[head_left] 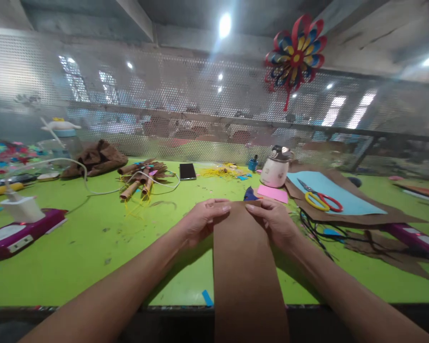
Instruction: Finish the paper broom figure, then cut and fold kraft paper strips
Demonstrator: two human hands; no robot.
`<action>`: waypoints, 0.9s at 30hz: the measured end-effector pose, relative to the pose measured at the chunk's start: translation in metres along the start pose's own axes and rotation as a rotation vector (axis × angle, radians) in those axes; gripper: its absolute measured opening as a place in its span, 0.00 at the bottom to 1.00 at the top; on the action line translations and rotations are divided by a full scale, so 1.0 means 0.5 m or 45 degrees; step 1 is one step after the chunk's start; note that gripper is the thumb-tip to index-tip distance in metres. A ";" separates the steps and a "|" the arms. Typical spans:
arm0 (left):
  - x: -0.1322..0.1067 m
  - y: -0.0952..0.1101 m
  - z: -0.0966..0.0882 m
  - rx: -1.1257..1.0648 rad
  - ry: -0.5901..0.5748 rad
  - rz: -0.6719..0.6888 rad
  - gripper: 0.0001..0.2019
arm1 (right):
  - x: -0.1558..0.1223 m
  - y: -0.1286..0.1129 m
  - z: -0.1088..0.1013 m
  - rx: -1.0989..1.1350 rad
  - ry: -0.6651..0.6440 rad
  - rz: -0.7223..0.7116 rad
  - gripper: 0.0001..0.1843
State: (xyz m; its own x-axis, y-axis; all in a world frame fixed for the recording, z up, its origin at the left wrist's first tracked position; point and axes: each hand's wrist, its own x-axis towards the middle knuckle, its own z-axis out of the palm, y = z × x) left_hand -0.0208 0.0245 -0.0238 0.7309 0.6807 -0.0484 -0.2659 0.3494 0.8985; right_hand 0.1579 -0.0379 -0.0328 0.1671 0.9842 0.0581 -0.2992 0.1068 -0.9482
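A long strip of brown paper (248,267) runs from the middle of the green table toward me and hangs past its front edge. My left hand (205,219) pinches the far left corner of the strip, thumb on top. At the far right corner, my right hand (273,221) grips the same strip between thumb and fingers. Just beyond the paper's far edge is a small dark blue object (250,194), partly hidden. A pink sheet (272,193) lies past my right hand.
Scissors (323,201) rest on light blue paper (343,190) at the right. A white bottle (274,169), phone (188,171) and rolled brown paper tubes (143,178) stand or lie farther back. A purple power strip (21,233) with a white charger (21,209) sits left.
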 end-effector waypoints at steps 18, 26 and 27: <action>-0.022 0.021 0.044 0.168 0.174 -0.085 0.14 | 0.001 -0.064 -0.009 -0.316 0.086 -0.302 0.13; -0.048 0.157 0.057 1.266 0.106 0.223 0.13 | -0.072 -0.067 0.006 -0.206 -0.085 -0.157 0.15; -0.048 0.169 0.058 1.396 0.066 0.246 0.13 | -0.083 -0.065 0.007 -0.199 -0.106 -0.143 0.15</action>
State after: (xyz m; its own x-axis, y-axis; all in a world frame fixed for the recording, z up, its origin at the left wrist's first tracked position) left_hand -0.0425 0.0192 0.0658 0.7033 0.6972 0.1390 0.3451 -0.5057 0.7907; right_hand 0.1576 -0.0818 -0.0036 0.1113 0.9763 0.1854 -0.1326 0.1994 -0.9709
